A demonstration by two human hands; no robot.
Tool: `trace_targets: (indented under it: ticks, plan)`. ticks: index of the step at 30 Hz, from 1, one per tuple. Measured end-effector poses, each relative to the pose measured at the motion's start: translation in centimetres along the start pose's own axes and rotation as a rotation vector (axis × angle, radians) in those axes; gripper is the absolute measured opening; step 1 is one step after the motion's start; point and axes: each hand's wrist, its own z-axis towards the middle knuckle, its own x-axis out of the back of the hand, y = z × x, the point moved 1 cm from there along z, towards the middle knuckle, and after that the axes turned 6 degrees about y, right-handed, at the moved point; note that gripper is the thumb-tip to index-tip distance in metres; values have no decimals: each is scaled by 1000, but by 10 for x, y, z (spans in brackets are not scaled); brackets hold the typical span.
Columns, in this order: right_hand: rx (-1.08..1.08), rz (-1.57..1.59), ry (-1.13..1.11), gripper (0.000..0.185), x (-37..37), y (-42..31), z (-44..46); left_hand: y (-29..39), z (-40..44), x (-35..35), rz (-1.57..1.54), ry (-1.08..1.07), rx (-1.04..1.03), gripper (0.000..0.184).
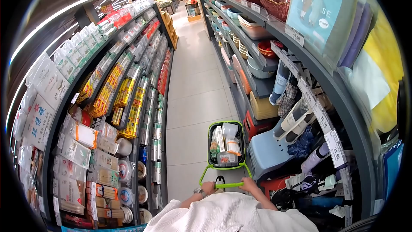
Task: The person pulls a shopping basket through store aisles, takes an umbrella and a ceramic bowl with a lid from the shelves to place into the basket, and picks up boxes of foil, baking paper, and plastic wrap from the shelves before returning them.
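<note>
Low on the aisle floor [191,86], just fwd of the person's feet, sits a blk basket [210,146] w/ a bright green rim. Its long axis runs approx parallel to the aisle, far end pointing straight ahead, near end toward the wearer. The green handle [228,185] comes back from the near end; its crossbar lies across the aisle, approx square to that axis. L hand [208,187], watch [198,192] at the wrist, is wrapped round the bar's L end; R hand [247,184] grips the R end. Indiv. fingers too small to tell apart. Inside: a narrow white box [220,139], long axis approx w/ the basket's; an orange-and-white pkg [234,147] to its R; a clear-topped pack [226,159] at the near end. Lt-blue stool [268,152] just beside, R side; stocked L shelves [133,103] well apart from the basket.
</note>
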Motion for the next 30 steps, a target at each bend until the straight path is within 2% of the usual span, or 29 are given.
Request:
trace_targets:
  ticks: [4, 9, 14, 16, 22, 30]
  plan:
    - [36, 40, 39, 44, 5, -3, 2, -2, -2, 15, -65, -1, 18, 46]
    - [113, 99, -28, 41, 14, 0, 10, 3, -4, 22, -96, 24, 16, 44]
    - [103, 76, -58, 44, 24, -9, 1, -5, -8, 7, -103, 105, -40, 39]
    - [93, 82, -74, 44, 26, -12, -3, -4, -12, 10, -85, 38, -8, 41]
    - [85, 110, -81, 41, 27, -6, -9, 2, -19, 6, -112, 36, -48, 32]
    - [89, 114, -90, 45, 26, 4, -13, 11, -22, 16, -159, 45, -77, 30]
